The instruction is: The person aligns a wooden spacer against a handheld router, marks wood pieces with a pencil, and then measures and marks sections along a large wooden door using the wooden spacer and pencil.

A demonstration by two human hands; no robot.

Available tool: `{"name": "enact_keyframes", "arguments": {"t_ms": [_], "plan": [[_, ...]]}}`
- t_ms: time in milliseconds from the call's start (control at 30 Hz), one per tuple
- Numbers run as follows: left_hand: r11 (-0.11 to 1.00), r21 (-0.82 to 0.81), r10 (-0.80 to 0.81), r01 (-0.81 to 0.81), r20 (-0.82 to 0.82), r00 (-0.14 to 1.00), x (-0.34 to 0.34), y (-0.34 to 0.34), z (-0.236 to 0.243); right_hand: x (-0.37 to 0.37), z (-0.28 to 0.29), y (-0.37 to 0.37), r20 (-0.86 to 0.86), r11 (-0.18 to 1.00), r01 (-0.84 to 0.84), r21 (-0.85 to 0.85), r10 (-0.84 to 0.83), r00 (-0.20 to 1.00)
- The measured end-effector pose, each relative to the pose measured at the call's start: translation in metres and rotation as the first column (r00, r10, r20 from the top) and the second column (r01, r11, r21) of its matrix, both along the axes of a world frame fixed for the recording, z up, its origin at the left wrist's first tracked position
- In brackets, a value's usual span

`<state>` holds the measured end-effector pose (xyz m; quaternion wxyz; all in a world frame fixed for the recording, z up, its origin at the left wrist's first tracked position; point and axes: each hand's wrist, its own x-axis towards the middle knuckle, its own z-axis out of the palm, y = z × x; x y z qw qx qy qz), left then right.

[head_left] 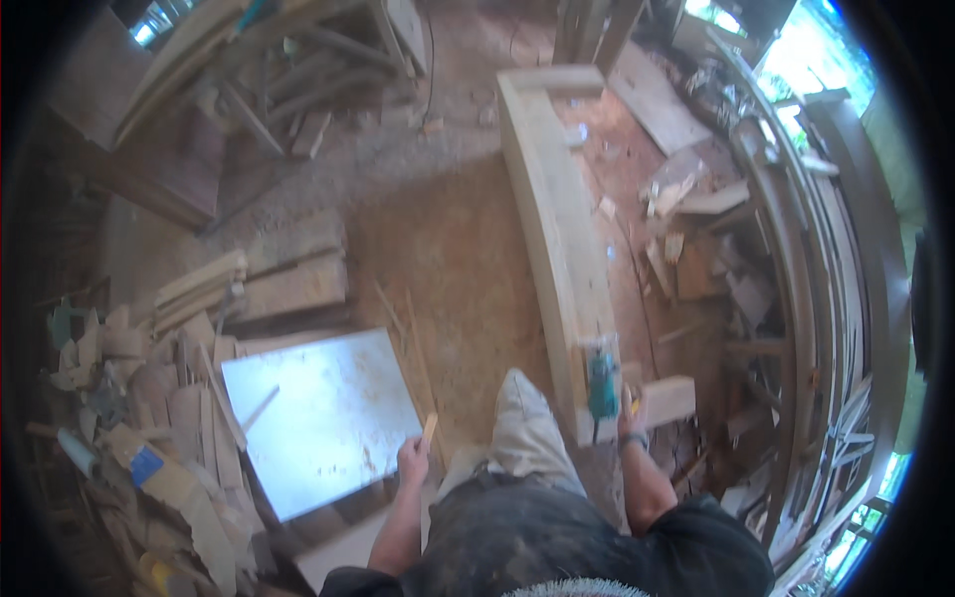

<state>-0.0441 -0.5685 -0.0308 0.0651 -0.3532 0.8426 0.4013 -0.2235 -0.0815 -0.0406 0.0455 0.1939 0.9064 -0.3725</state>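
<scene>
Your left hand [412, 462] is closed around a short wooden stick [430, 428], which pokes up past your fingers, next to the right edge of the shiny sheet [328, 428]. Your right hand [631, 422] is just to the right of the green power tool [602, 385], which is over the near end of the long wooden beam [553, 239]. Something small and yellow [634, 405] shows at those fingers; you cannot tell how far they are open or whether they grip the tool.
</scene>
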Motion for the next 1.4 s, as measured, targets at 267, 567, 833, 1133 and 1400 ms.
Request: {"name": "enact_keyframes", "arguments": {"t_ms": [267, 567, 833, 1133, 1400], "plan": [[0.986, 0.054, 0.158, -0.16, 0.037, 0.987, -0.067, -0.055, -0.009, -0.026, 0.031, -0.008, 0.093, 0.877, 0.446, 0.179, -0.466, 0.88], [0.996, 0.035, 0.082, -0.079, -0.064, 0.995, -0.296, -0.131, 0.021, -0.275, 0.033, -0.09, -0.168, 0.93, 0.364, -0.048, -0.367, 0.915], [0.883, 0.449, 0.294, -0.138, -0.298, 0.908, -0.503, -0.158, 0.062, -0.487, 0.074, -0.283, -0.274, 0.956, -0.224, -0.19, 0.167, 0.947], [0.735, 0.517, -0.131, 0.439, -0.526, 0.84, -0.752, -0.179, 0.16, -0.611, 0.176, -0.463, -0.167, 0.733, -0.567, -0.375, 0.548, 0.82], [0.617, 0.522, -0.403, 0.589, -0.433, 0.806, -0.923, -0.205, 0.206, -0.721, 0.193, -0.492, -0.132, 0.75, -0.32, -0.579, 0.302, 0.944]]}}
